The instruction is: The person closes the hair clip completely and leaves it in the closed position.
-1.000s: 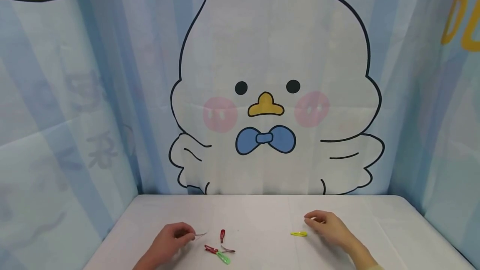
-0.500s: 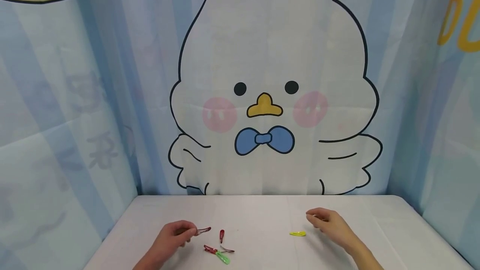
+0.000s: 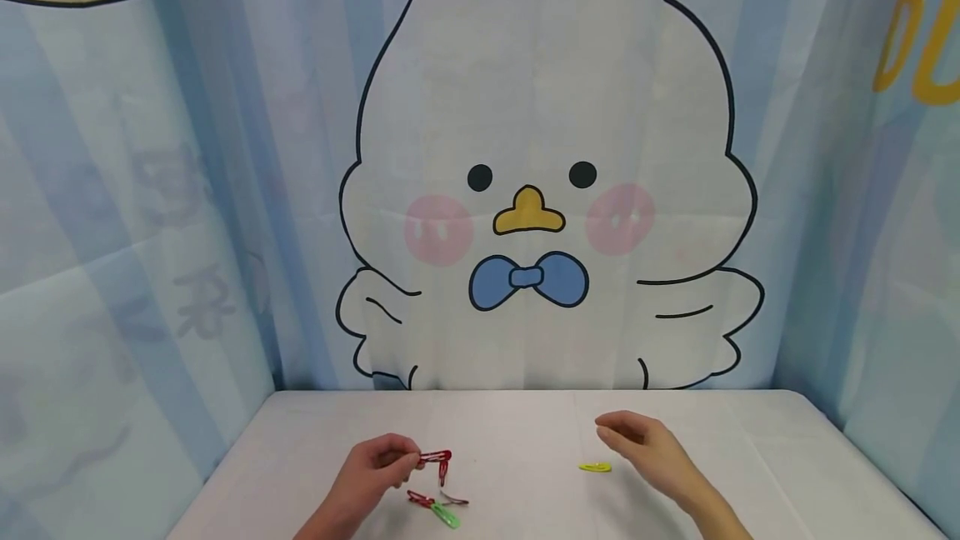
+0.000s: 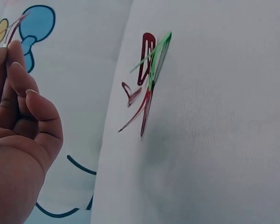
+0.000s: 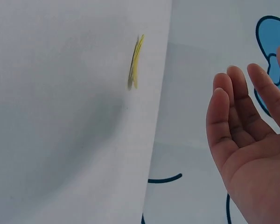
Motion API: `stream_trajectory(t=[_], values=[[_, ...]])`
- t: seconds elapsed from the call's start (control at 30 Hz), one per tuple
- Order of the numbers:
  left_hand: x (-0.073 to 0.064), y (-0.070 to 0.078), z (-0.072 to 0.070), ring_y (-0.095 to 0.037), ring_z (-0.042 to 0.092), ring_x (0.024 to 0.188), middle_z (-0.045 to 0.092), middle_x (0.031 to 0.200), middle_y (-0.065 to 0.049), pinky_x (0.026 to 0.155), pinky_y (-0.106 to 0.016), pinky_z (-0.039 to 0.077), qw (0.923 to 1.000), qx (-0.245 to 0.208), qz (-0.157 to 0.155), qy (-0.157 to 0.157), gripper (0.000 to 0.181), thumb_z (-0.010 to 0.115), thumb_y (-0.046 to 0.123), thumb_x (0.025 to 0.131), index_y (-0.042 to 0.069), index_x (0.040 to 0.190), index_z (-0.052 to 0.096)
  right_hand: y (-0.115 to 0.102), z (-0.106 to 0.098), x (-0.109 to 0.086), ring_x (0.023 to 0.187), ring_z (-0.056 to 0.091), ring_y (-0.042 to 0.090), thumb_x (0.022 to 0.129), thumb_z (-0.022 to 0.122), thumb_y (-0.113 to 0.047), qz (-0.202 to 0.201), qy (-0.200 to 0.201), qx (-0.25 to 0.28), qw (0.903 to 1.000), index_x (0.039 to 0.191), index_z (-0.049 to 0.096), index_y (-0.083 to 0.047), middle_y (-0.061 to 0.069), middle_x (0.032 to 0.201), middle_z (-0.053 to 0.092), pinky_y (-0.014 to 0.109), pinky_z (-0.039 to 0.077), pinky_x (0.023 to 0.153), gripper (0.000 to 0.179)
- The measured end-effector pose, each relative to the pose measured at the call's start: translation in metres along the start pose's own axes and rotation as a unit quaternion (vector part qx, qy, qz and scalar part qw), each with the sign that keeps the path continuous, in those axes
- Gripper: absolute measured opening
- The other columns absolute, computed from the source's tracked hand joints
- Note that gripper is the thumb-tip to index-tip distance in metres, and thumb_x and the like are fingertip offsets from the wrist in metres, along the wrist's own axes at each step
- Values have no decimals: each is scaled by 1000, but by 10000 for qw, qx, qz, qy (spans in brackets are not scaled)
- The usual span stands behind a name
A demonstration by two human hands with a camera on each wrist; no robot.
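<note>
Between thumb and fingertips my left hand [image 3: 381, 467] pinches a red snap hair clip [image 3: 437, 457], raised above the table; the left wrist view shows it at the fingertips. Below it in the head view, a second red hair clip [image 3: 443, 475] lies partly overlapped. Nearer me, a green hair clip [image 3: 447, 517] touches another red clip [image 3: 418, 498], with a thin dark red clip [image 3: 456, 501] beside them. My right hand [image 3: 647, 450] hovers with loosely bent fingers and holds nothing. A yellow hair clip [image 3: 596, 467] lies just left of and below it.
The white table [image 3: 517, 419] ends at a back edge against a hanging cloth [image 3: 525, 340] printed with a white bird. Pale blue striped cloth [image 3: 112, 232] also hangs along both sides.
My left hand has lifted the red hair clip and carried it right, over the small group of clips. The right hand has shifted slightly left and up. The yellow clip stays put.
</note>
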State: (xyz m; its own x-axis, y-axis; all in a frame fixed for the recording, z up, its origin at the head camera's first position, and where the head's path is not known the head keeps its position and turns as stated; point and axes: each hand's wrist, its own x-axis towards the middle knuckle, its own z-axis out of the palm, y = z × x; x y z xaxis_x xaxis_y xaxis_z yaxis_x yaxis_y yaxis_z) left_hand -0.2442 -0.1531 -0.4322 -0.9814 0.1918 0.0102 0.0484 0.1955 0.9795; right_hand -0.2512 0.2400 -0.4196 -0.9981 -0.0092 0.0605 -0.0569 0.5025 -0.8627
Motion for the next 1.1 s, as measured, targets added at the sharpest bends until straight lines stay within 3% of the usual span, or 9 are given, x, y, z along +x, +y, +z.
stream_trajectory(t=[0.33,0.57,1.1], values=[[2,3,23,-19,58,79,69,89,-5,73,-31,49,9982,-454,120,-370,21,70,15,96,-3,107,68,-9,10,-7,97,65,21,97,69,-26,-607,-566,272,9962,121,66,1,8,111,69,34,54,81,36],[2,10,39,-17,58,78,69,88,-4,73,-29,50,9959,-668,244,-552,22,70,14,96,-5,107,68,-19,23,-15,94,65,23,98,68,-22,-1125,-886,609,9878,120,67,0,8,108,68,28,53,77,31],[3,23,71,-16,58,76,70,88,-5,71,-27,50,9935,-874,408,-603,18,70,10,95,-6,104,68,-41,51,-28,93,65,16,97,69,-14,-1539,-1104,1548,9696,116,66,1,12,106,67,28,53,80,24]])
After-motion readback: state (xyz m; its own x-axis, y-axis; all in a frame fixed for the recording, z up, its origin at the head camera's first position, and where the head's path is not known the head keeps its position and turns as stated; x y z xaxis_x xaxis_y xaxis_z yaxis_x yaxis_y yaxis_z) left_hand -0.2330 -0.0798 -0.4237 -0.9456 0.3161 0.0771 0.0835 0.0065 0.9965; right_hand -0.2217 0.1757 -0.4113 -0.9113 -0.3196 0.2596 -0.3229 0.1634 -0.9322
